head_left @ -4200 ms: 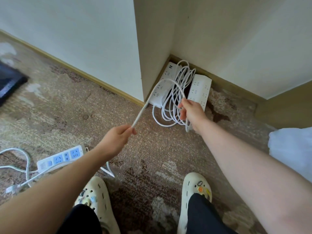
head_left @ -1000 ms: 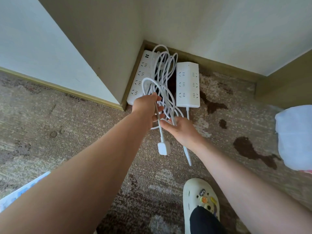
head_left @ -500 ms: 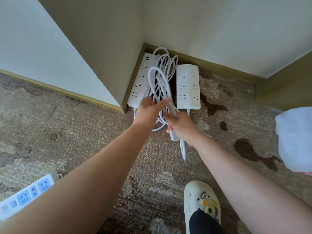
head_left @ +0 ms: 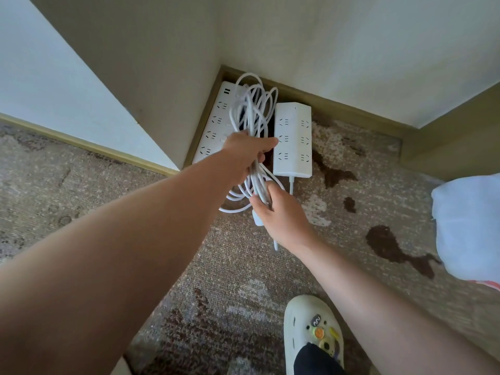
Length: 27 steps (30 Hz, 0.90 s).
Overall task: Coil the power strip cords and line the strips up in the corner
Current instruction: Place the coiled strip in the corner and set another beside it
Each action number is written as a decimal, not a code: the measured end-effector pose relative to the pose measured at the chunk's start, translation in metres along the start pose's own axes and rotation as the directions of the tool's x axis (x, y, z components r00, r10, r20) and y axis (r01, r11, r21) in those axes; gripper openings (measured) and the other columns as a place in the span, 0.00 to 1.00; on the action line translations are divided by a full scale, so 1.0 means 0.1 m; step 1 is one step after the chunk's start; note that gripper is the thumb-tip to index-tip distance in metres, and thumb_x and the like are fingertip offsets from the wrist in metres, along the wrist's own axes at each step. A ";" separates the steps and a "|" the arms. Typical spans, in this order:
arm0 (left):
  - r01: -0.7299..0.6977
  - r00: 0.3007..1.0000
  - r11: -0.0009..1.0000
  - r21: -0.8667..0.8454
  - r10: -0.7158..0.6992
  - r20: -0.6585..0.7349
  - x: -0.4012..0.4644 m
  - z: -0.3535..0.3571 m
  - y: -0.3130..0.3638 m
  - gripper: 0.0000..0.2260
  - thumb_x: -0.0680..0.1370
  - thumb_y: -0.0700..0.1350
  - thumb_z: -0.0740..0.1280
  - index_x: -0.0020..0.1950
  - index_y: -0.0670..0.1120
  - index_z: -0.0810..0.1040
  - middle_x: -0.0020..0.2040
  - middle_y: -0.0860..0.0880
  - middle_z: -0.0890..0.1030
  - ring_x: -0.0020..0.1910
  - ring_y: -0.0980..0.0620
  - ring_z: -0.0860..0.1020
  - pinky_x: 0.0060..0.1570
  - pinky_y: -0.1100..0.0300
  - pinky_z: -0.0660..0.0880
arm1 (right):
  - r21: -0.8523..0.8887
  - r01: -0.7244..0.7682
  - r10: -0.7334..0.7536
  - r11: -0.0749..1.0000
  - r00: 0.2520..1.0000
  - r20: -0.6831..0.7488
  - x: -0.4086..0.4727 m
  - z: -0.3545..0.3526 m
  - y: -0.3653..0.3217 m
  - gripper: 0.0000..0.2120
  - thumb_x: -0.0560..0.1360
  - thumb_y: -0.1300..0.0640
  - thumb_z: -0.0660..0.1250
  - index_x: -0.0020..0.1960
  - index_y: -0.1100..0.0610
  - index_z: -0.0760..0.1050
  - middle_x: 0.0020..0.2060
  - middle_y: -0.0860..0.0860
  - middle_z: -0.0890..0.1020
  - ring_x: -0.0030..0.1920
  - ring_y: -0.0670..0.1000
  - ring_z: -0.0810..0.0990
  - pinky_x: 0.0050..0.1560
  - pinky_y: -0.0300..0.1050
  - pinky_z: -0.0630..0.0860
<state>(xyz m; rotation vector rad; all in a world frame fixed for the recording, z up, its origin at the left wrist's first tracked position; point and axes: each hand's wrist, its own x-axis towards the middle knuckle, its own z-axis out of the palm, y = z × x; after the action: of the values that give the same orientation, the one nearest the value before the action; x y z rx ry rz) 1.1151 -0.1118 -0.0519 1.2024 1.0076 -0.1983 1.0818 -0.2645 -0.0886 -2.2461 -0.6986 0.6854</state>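
Carpet (head_left: 351, 201) corner: both hands' fingers (head_left: 266, 144) clutch cord coil (head_left: 254, 109) between strips (head_left: 293, 139).

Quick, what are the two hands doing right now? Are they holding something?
Left hand: closed, fingers curled round the bundle of white cord.
Right hand: closed, gripping the lower end of the same cord.

Both forearms bare, no sleeves visible. Near right: cream perforated clog (head_left: 311, 334) carrying small coloured charms. Dark trouser leg (head_left: 315, 361) enters it.
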 end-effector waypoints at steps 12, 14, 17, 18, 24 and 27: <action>-0.191 0.980 0.924 0.332 0.159 0.122 0.22 0.02 -0.17 0.10 0.75 0.50 0.70 0.39 0.45 0.76 0.39 0.45 0.82 0.40 0.49 0.79 0.41 0.59 0.76 | 0.231 -0.138 0.167 0.963 0.980 -0.110 0.17 0.12 0.08 0.16 0.81 0.54 0.61 0.37 0.58 0.67 0.25 0.48 0.68 0.23 0.46 0.64 0.26 0.44 0.63; -0.202 0.979 0.910 0.361 0.188 0.073 0.24 0.01 -0.18 0.11 0.78 0.49 0.67 0.38 0.44 0.76 0.33 0.47 0.82 0.34 0.51 0.80 0.30 0.64 0.74 | 0.249 -0.110 0.132 0.962 0.988 -0.076 0.14 0.12 0.12 0.16 0.81 0.50 0.62 0.39 0.59 0.71 0.26 0.48 0.68 0.24 0.46 0.65 0.26 0.43 0.63; -0.182 0.979 0.930 0.320 0.203 -0.034 0.31 0.01 -0.11 0.12 0.80 0.47 0.63 0.37 0.44 0.72 0.27 0.47 0.77 0.27 0.49 0.81 0.31 0.59 0.79 | 0.262 -0.086 0.113 0.961 0.990 -0.090 0.17 -0.01 0.24 0.16 0.83 0.46 0.59 0.41 0.52 0.74 0.30 0.45 0.73 0.28 0.41 0.70 0.32 0.41 0.71; -0.174 0.978 0.920 0.351 0.203 -0.047 0.34 0.01 -0.08 0.11 0.80 0.46 0.63 0.39 0.43 0.72 0.26 0.47 0.76 0.25 0.50 0.80 0.28 0.58 0.78 | 0.230 -0.092 0.131 0.969 0.978 -0.161 0.23 -0.07 0.31 0.14 0.83 0.48 0.58 0.45 0.52 0.76 0.36 0.44 0.77 0.35 0.39 0.74 0.40 0.42 0.75; -0.218 0.967 0.737 0.639 0.251 0.040 0.57 0.21 0.13 0.22 0.79 0.51 0.66 0.67 0.41 0.63 0.50 0.41 0.74 0.42 0.47 0.76 0.31 0.61 0.72 | -0.158 -0.377 0.347 0.913 0.919 -0.188 1.04 -0.33 0.51 0.37 0.75 0.35 0.64 0.78 0.43 0.53 0.77 0.58 0.56 0.73 0.64 0.61 0.65 0.57 0.70; -0.266 0.953 0.618 0.740 0.285 0.105 0.68 0.27 0.11 0.40 0.78 0.46 0.68 0.78 0.43 0.42 0.69 0.37 0.68 0.54 0.44 0.78 0.38 0.67 0.74 | -0.332 -0.440 0.425 0.834 0.897 -0.123 1.26 -0.26 0.52 0.45 0.73 0.35 0.66 0.79 0.40 0.42 0.79 0.60 0.46 0.75 0.67 0.55 0.66 0.62 0.68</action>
<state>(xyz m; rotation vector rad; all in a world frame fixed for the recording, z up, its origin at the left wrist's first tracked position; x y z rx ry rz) 1.1755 -0.1050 -0.0943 2.1170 0.7423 -0.3798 1.2040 -0.2279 -0.1444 -2.7890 -0.2975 0.7665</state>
